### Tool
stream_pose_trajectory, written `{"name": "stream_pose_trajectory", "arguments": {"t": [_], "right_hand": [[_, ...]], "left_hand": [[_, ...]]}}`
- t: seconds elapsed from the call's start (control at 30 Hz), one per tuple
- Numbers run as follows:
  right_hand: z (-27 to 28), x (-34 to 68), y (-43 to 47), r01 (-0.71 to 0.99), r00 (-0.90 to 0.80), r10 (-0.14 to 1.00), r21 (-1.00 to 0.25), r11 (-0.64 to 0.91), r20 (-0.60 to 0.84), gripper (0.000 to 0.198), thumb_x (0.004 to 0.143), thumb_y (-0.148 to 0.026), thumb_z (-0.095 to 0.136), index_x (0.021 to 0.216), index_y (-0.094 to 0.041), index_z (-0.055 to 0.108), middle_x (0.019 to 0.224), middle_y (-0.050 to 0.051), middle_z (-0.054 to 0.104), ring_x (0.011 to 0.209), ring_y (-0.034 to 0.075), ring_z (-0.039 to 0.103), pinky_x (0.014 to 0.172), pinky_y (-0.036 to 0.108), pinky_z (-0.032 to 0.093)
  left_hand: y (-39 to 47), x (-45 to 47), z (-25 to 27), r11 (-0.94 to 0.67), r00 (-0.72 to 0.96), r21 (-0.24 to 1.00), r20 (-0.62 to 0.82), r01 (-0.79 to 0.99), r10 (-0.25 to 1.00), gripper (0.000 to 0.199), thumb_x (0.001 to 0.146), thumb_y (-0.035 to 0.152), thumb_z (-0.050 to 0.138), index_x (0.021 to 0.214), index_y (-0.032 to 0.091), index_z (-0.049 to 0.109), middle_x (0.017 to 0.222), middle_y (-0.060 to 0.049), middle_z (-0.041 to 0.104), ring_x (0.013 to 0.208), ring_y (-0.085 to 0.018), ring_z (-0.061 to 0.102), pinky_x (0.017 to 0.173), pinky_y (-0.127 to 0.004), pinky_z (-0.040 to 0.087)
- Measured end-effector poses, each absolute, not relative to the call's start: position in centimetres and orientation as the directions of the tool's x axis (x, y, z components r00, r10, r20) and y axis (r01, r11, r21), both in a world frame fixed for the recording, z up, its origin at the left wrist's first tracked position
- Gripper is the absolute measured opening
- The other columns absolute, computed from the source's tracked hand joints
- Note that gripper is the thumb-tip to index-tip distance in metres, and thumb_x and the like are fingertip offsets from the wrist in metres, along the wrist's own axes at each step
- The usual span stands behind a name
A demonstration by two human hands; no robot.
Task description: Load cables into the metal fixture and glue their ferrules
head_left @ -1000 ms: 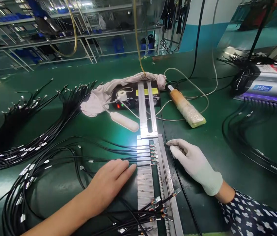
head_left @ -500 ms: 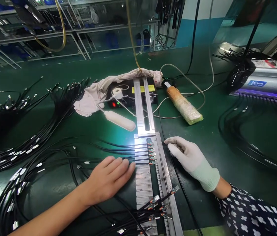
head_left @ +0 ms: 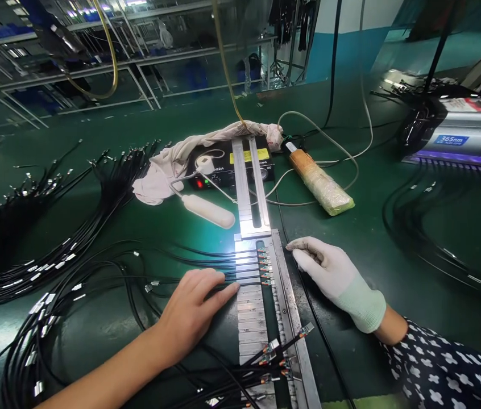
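Observation:
My bare left hand (head_left: 193, 309) lies palm down over several black cables at the left edge of a slotted metal fixture (head_left: 252, 326). One digit reaches to the lowest of the upper cables, while the other fingers curl over the cables; its grip underneath is partly hidden. Several cables end in small metal-tipped connectors (head_left: 266, 267) lined up across the fixture's upper slots. My gloved right hand (head_left: 328, 272) rests just right of the metal rail, fingers curled together, with nothing visible in them. More cable ends (head_left: 272, 346) lie loosely across the lower fixture.
A white lamp (head_left: 208, 211) shines on the fixture's top. Behind it stand a black control box (head_left: 208, 180) with a cloth (head_left: 155, 182) and a wrapped handle tool (head_left: 321, 182). Cable bundles (head_left: 48, 261) cover the left; a 365nm UV lamp unit (head_left: 471, 136) stands right.
My left hand's fingers have drawn back and curled, leaving one digit stretched to the fixture edge. My right hand keeps nearly the same place and shape. The view has shifted slightly.

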State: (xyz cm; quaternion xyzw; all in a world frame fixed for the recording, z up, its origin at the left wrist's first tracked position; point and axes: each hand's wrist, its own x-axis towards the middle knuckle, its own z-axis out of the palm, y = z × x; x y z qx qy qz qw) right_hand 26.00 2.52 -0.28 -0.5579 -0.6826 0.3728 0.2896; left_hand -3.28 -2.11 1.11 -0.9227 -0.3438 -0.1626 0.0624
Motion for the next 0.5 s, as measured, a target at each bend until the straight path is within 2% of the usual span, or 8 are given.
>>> {"name": "stream_pose_trajectory", "arguments": {"t": [0.07, 0.13, 0.23, 0.33, 0.43, 0.5], "right_hand": [[-0.3, 26.0, 2.5, 0.542, -0.212, 0.977, -0.835, 0.096, -0.025, 0.023, 0.092, -0.034, 0.048, 0.1, -0.025, 0.067, 0.099, 0.002, 0.071, 0.091, 0.022, 0.065, 0.086, 0.036, 0.051], [-0.3, 26.0, 2.5, 0.54, -0.212, 0.977, -0.837, 0.092, -0.03, 0.021, 0.092, -0.033, 0.048, 0.099, -0.026, 0.067, 0.1, 0.001, 0.071, 0.092, 0.021, 0.065, 0.087, 0.036, 0.05], [-0.5, 26.0, 2.7, 0.538, -0.21, 0.977, -0.838, 0.087, -0.034, 0.02, 0.092, -0.034, 0.049, 0.099, -0.028, 0.067, 0.101, 0.0, 0.071, 0.093, 0.021, 0.064, 0.089, 0.036, 0.049], [-0.6, 26.1, 2.7, 0.534, -0.207, 0.978, -0.841, 0.089, -0.027, 0.021, 0.092, -0.037, 0.05, 0.099, -0.027, 0.067, 0.1, 0.0, 0.07, 0.091, 0.021, 0.064, 0.087, 0.036, 0.049], [-0.5, 26.2, 2.0, 0.515, -0.203, 0.979, -0.852, 0.094, -0.015, 0.024, 0.093, -0.039, 0.049, 0.102, -0.025, 0.066, 0.093, 0.002, 0.07, 0.08, 0.02, 0.064, 0.077, 0.034, 0.051], [-0.4, 26.3, 1.2, 0.495, -0.209, 0.978, -0.864, 0.095, -0.012, 0.026, 0.094, -0.039, 0.048, 0.105, -0.023, 0.065, 0.089, 0.003, 0.069, 0.076, 0.019, 0.063, 0.071, 0.031, 0.051]], "left_hand": [[-2.6, -3.2, 1.3, -0.715, 0.673, 0.017, 0.323, 0.699, 0.665, 0.036, 0.095, 0.01, 0.038, 0.121, 0.022, 0.06, 0.101, -0.007, 0.054, 0.099, -0.02, 0.048, 0.084, -0.035, 0.036], [-3.2, -3.1, 1.5, -0.676, 0.643, 0.026, 0.285, 0.737, 0.711, 0.039, 0.095, 0.009, 0.038, 0.125, 0.025, 0.058, 0.094, -0.006, 0.053, 0.092, -0.02, 0.046, 0.081, -0.035, 0.033], [-3.9, -2.9, 1.5, -0.643, 0.624, 0.06, 0.188, 0.763, 0.758, 0.042, 0.095, 0.008, 0.037, 0.131, 0.022, 0.053, 0.082, -0.003, 0.053, 0.077, -0.018, 0.043, 0.072, -0.033, 0.031], [-4.3, -2.7, 1.7, -0.622, 0.614, 0.133, 0.101, 0.772, 0.783, 0.043, 0.094, 0.007, 0.038, 0.134, 0.02, 0.048, 0.081, -0.002, 0.055, 0.073, -0.017, 0.044, 0.066, -0.031, 0.031], [-4.9, -2.8, 3.1, -0.628, 0.637, 0.23, 0.044, 0.744, 0.77, 0.043, 0.095, 0.011, 0.039, 0.136, 0.021, 0.041, 0.092, -0.003, 0.059, 0.081, -0.016, 0.049, 0.074, -0.031, 0.038], [-5.7, -2.9, 4.5, -0.635, 0.69, 0.366, -0.029, 0.681, 0.724, 0.041, 0.094, 0.016, 0.044, 0.135, 0.021, 0.039, 0.104, -0.004, 0.059, 0.095, -0.016, 0.05, 0.087, -0.031, 0.041]]}}
